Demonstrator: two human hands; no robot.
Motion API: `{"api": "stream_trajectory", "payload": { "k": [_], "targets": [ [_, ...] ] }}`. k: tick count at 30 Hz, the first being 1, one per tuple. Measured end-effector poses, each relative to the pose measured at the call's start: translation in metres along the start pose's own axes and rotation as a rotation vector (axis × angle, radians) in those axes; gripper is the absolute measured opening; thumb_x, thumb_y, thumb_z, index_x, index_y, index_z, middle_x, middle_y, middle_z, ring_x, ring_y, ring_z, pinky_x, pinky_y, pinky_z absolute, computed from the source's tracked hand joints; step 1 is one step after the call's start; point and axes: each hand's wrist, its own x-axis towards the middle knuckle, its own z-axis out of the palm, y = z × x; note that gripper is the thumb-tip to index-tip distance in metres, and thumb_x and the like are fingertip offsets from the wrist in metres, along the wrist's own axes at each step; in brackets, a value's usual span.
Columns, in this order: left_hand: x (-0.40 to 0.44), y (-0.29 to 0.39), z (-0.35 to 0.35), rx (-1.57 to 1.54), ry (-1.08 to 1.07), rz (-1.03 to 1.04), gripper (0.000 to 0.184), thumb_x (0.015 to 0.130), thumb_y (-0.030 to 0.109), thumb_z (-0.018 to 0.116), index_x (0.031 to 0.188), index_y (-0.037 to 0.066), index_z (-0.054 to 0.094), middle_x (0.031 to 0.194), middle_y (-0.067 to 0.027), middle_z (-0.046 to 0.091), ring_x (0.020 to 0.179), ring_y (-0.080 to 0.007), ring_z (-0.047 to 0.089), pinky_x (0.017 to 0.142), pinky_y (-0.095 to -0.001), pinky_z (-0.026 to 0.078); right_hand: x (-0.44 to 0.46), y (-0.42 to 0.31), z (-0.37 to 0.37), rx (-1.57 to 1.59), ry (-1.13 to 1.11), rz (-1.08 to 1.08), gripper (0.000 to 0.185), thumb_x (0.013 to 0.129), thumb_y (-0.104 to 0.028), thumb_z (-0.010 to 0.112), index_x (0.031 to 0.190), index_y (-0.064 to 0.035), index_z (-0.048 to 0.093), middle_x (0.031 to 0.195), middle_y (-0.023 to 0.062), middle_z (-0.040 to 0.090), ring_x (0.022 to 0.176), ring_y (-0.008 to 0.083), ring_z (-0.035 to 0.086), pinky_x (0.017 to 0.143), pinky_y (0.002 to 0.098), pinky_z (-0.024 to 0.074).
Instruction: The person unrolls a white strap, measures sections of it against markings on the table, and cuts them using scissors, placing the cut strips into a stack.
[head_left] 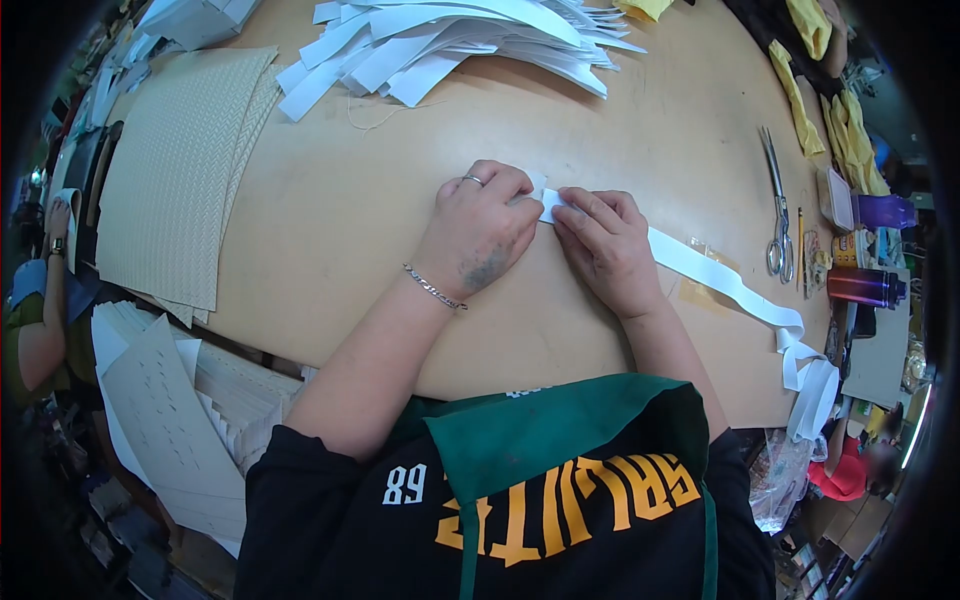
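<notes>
A long white strip [715, 272] runs from the right table edge, where it hangs in folds, to beneath my right hand [605, 240]. Its near end shows as a small white piece between both hands. My right hand has its fingers closed on this end. Beside it, my left hand [482, 225] is closed with its fingertips at the other side of the white piece; a small pale bit sticks up behind them. The fingertips of my left hand are partly hidden.
White strips [450, 40] are piled at the back. Textured beige sheets [175, 180] lie left. Scissors [778, 215], a pencil [800, 250] and a purple bottle [865, 287] stand or lie right. Another person's arm [50, 290] shows far left.
</notes>
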Motion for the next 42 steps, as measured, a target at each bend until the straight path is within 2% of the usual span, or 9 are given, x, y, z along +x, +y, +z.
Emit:
{"api": "stream_trajectory", "payload": {
  "k": [7,19,28,31,34,36,37,40,42],
  "targets": [
    [0.001,-0.004,0.002,-0.125,0.022,-0.067,0.01,0.064,0.008,0.069,0.074,0.011,0.067,0.086,0.0005,0.059,0.084,-0.0201,0.056,0.065,-0.0324,0.047,-0.002,0.001,0.001,0.007,-0.01,0.01,0.021,0.068,-0.009,0.068,0.089,-0.0093,0.063,0.101,0.0007,0.062,0.084,0.0223,0.055,0.069,0.0353,0.0463],
    [0.003,0.0,0.001,-0.102,0.042,-0.093,0.007,0.065,0.008,0.07,0.071,0.009,0.066,0.082,-0.0023,0.059,0.081,-0.0211,0.056,0.066,-0.0332,0.047,-0.004,-0.002,0.002,-0.087,-0.025,0.014,0.021,0.07,-0.011,0.066,0.091,-0.0116,0.063,0.102,-0.0012,0.06,0.087,0.0203,0.055,0.07,0.0347,0.0443],
    [0.003,-0.005,-0.003,-0.166,0.011,-0.078,0.012,0.064,0.004,0.066,0.074,0.006,0.06,0.084,-0.007,0.059,0.085,-0.026,0.057,0.07,-0.0347,0.048,-0.004,0.0,0.004,-0.014,-0.007,0.039,0.017,0.071,-0.012,0.064,0.088,-0.0122,0.062,0.103,-0.0038,0.059,0.086,0.0203,0.055,0.071,0.0352,0.0443],
    [0.001,-0.001,-0.004,-0.131,0.035,0.087,0.013,0.065,0.001,0.064,0.078,0.004,0.06,0.085,-0.0097,0.06,0.085,-0.0271,0.058,0.071,-0.0348,0.048,-0.006,0.002,0.002,0.025,-0.012,0.047,0.016,0.071,-0.014,0.063,0.088,-0.0127,0.062,0.102,-0.0042,0.06,0.086,0.0205,0.055,0.071,0.0352,0.0445],
    [0.001,0.009,0.0,0.03,0.059,0.355,0.014,0.066,-0.002,0.062,0.079,0.003,0.061,0.087,-0.0106,0.059,0.082,-0.028,0.058,0.07,-0.0354,0.049,-0.006,0.003,0.001,0.067,-0.002,0.057,0.013,0.072,-0.015,0.062,0.085,-0.0132,0.062,0.1,-0.0038,0.061,0.085,0.021,0.054,0.071,0.0349,0.045],
    [0.0,0.009,0.003,-0.04,-0.015,0.382,0.015,0.068,-0.002,0.06,0.082,0.002,0.06,0.089,-0.0109,0.059,0.082,-0.0285,0.059,0.069,-0.0355,0.049,-0.007,0.005,0.0,0.105,0.002,0.08,0.01,0.073,-0.016,0.061,0.082,-0.0134,0.061,0.096,-0.003,0.062,0.086,0.0212,0.054,0.072,0.0349,0.0452],
    [0.003,0.011,0.004,-0.081,-0.059,0.409,0.015,0.069,-0.003,0.059,0.084,0.001,0.06,0.09,-0.0111,0.059,0.081,-0.0288,0.059,0.068,-0.0356,0.05,-0.008,0.005,0.003,0.158,0.046,0.09,0.011,0.073,-0.017,0.061,0.084,-0.0133,0.06,0.089,-0.0012,0.062,0.087,0.0227,0.054,0.074,0.0356,0.0452],
    [0.008,0.024,-0.005,0.029,-0.264,0.298,0.019,0.072,-0.002,0.056,0.091,0.001,0.059,0.094,-0.0123,0.058,0.08,-0.0293,0.059,0.067,-0.0362,0.049,-0.009,0.004,0.0,0.153,-0.004,0.222,0.021,0.071,-0.014,0.066,0.09,-0.0102,0.061,0.09,0.0023,0.063,0.087,0.0236,0.056,0.073,0.0353,0.0474],
    [0.01,0.028,-0.005,0.113,-0.322,0.323,0.021,0.075,0.001,0.052,0.095,0.001,0.056,0.094,-0.0105,0.057,0.076,-0.0262,0.059,0.066,-0.0352,0.049,-0.009,0.004,0.001,0.169,-0.03,0.249,0.02,0.072,-0.016,0.064,0.091,-0.0103,0.06,0.093,0.003,0.062,0.092,0.0236,0.055,0.078,0.0359,0.0452]
  ]
}}
